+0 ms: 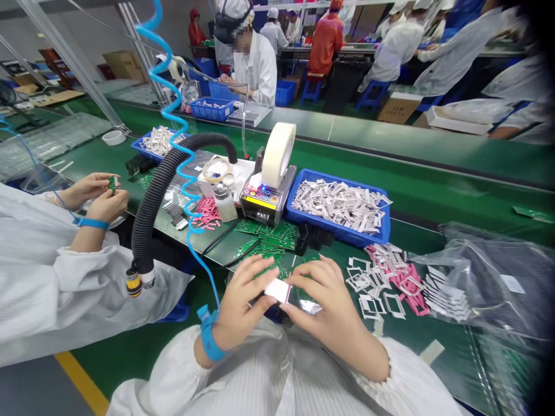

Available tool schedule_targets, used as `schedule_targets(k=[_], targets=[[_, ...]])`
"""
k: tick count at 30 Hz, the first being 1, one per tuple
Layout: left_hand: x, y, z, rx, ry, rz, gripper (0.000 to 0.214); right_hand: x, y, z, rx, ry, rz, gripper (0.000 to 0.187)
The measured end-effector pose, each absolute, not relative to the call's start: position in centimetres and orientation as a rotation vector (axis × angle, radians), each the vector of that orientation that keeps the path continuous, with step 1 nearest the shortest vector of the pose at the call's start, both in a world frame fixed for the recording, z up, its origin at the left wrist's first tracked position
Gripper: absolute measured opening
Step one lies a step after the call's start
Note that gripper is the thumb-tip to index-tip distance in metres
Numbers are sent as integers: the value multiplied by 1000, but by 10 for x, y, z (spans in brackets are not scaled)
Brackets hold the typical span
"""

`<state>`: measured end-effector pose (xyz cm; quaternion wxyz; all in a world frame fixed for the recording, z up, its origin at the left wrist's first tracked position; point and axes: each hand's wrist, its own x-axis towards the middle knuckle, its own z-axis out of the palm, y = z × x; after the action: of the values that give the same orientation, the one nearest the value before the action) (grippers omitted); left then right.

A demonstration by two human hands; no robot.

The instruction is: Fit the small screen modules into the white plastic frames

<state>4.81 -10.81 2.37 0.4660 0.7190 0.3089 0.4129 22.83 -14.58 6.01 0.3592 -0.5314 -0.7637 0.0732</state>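
The left hand [243, 297] and right hand [329, 306] hold a small white-and-pink strip [277, 290] clamped between their fingertips, above the worktop [416, 341] and just nearer than green circuit boards [271, 242]. A blue wrist strap [208, 334] with coiled cord [203, 271], apparently for static grounding, circles the left wrist. No writing is legible.

Cardboard box [399, 108], lettering perhaps "ICP"

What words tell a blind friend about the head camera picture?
The left hand and right hand hold a small white and pink piece beside green circuit boards and white frames. A blue tray of white frames sits nearby. A co-worker's hands hold a green board.
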Motion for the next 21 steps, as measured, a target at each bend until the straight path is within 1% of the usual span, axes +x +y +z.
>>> schedule_targets(k=[2,3,5,7,9,11,13,14,15,16,19,21], targets=[[38,-102,31,2115,686,903,38,230,-144,64,-1365,-2031,247,14],[35,-101,36,2148,669,843,36,229,-142,66,-1357,-2054,266,13],[31,-103,47,1987,725,782,31,225,-140,69,-1331,-2100,310,13],[29,-108,53,1693,809,788,26,218,-136,72,-1312,-2144,389,14],[24,-112,48,1390,863,828,24,209,-127,73,-1316,-2138,579,16],[13,-113,29,1148,898,886,26,201,-112,69,-1347,-1856,986,19],[-6,-109,-2,961,944,970,29,197,-91,60,-1364,-1352,1365,21],[-19,-106,-19,635,922,1080,30,197,-79,55,-1371,-1110,1466,21],[-34,-103,-36,266,881,1216,30,197,-68,49,-1385,-918,1507,22],[-50,-100,-52,151,876,1272,33,198,-57,43,-1406,-789,1505,22],[-98,-95,-84,-16,851,1390,46,198,-33,28,-1440,-529,1472,20],[-124,-96,-91,-85,809,1458,48,194,-24,23,-1447,-405,1453,20]])
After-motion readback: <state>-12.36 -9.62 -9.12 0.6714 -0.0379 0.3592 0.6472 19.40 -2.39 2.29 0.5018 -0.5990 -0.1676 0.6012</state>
